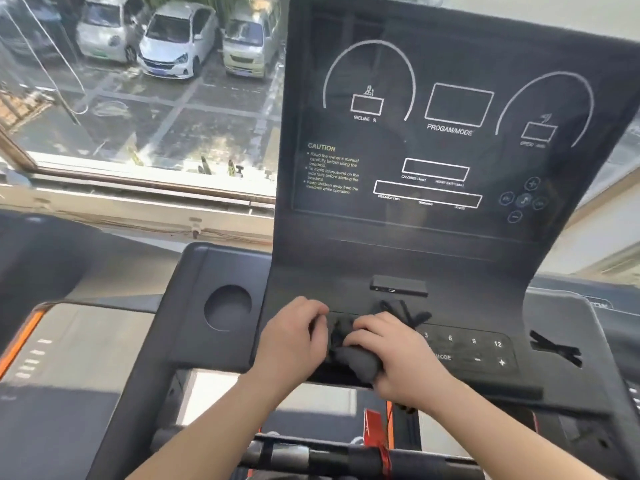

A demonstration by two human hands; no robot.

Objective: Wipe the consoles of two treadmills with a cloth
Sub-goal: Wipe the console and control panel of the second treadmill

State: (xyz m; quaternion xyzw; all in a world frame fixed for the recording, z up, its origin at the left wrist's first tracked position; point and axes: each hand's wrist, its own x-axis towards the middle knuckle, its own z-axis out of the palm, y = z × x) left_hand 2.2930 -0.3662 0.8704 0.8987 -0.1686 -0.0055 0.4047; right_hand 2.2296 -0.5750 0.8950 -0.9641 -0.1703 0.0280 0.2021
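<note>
Charcoal cloth (358,360), bunched into a soft wad, lies on the near button panel of the treadmill console (415,237), just left of the printed keys 3, 6, 9 and 12, with both hands on it. It looks light and limp: it should fold wherever it is squeezed, keep no shape of its own, and slide easily over the smooth dark plastic, so pressure from above rather than a hard squeeze is likely what makes it wipe. Dark strands (410,317) lie at its far side; whether they belong to it cannot be told, but if they do they could drag across the keys and are better gathered in. The best hold is probably over the thick middle of the bundle, palm down, edges tucked under. The right hand (391,355) covers the wad's right half, fingers curled round it and clasping it against the panel. The left hand (294,336) sits at the wad's left edge, fingers bent in and apparently pinching a fold, though the fingertips are lost in the dark fabric. Left of the hands is a round cup recess (227,308); just beyond them a small black box (398,286) rests on the console
</note>
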